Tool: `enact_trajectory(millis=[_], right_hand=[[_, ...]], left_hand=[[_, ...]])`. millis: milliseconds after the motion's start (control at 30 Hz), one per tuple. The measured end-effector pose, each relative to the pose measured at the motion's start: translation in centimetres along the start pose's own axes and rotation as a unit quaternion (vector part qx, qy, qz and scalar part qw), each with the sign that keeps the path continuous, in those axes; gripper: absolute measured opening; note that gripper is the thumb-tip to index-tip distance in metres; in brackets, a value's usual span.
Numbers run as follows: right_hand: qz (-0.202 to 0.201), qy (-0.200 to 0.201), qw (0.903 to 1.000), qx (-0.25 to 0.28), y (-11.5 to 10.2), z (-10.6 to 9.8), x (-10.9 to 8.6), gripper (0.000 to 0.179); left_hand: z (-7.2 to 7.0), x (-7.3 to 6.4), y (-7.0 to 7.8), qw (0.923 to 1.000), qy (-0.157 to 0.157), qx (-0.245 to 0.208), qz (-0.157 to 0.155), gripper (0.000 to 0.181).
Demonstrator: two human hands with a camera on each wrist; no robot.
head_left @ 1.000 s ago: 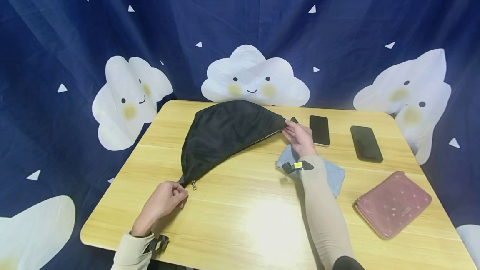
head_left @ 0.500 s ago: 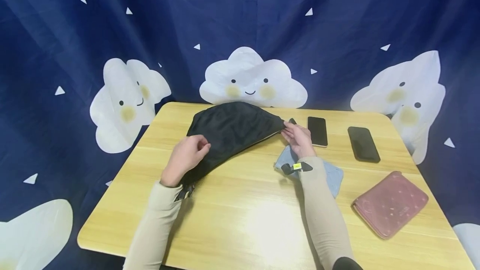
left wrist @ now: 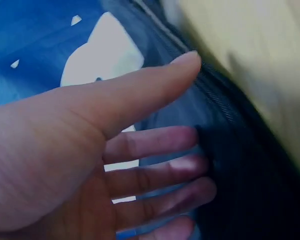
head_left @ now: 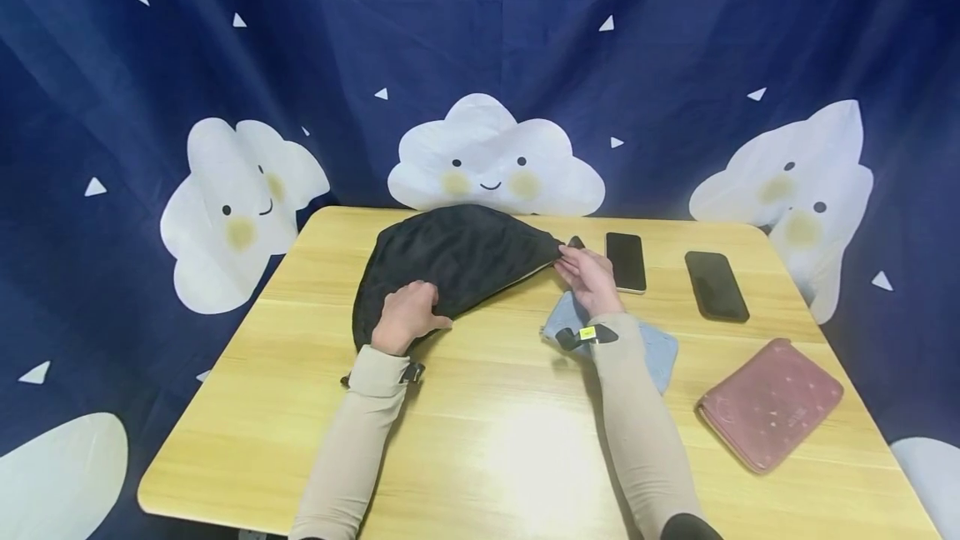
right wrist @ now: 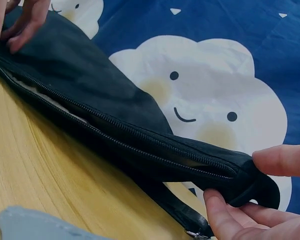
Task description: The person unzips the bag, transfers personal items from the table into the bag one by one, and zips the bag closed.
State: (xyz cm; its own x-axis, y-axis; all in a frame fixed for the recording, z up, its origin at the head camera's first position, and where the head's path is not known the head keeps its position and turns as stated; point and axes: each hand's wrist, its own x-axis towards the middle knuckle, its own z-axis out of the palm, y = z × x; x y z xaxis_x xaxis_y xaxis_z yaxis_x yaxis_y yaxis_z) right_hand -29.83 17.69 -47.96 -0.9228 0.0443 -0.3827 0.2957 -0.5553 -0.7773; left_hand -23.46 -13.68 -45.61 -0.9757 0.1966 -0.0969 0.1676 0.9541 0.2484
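A black crescent-shaped zip bag lies across the back of the table. Its right end is pinched between thumb and fingers of my right hand. The zip runs along the front edge, its two rows of teeth parted with a light lining showing between. My left hand is over the left part of the bag, thumb held out along the zip edge. In the left wrist view its fingers are loosely extended against the black fabric, holding nothing. A strap with a metal buckle hangs below the right end.
A light blue pouch lies partly under my right forearm. Two dark phones, one upright phone and one slanted phone, lie at the back right. A pink zip wallet lies near the right edge. A blue cloud-print curtain hangs behind the table.
My left hand has let go of the bag's left tip and moved right, over the bag towards its zip edge. My right hand keeps its pinch on the right end.
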Motion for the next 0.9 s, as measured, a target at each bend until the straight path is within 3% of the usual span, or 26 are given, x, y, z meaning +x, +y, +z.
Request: enact_trajectory(millis=[100,233,467,900], right_hand=[[-0.001,0.001,1.0,-0.001,0.0,-0.1,0.1,0.016],[0.003,-0.002,1.0,-0.008,-0.1,-0.1,0.1,0.016],[0.009,-0.002,0.9999,-0.009,0.0,0.1,0.2,0.023],[-0.001,0.004,0.9998,-0.02,0.2,0.0,0.2,0.02]], left_hand=[[0.2,0.2,0.3,0.9997,-0.012,0.022,-0.007,0.051],[0.3,0.2,0.1,0.9987,-0.025,0.04,-0.019,0.037],[0.5,0.3,-0.3,0.9982,-0.047,0.024,-0.028,0.023],[-0.7,0.0,-0.6,0.9998,-0.022,-0.003,-0.001,0.008]])
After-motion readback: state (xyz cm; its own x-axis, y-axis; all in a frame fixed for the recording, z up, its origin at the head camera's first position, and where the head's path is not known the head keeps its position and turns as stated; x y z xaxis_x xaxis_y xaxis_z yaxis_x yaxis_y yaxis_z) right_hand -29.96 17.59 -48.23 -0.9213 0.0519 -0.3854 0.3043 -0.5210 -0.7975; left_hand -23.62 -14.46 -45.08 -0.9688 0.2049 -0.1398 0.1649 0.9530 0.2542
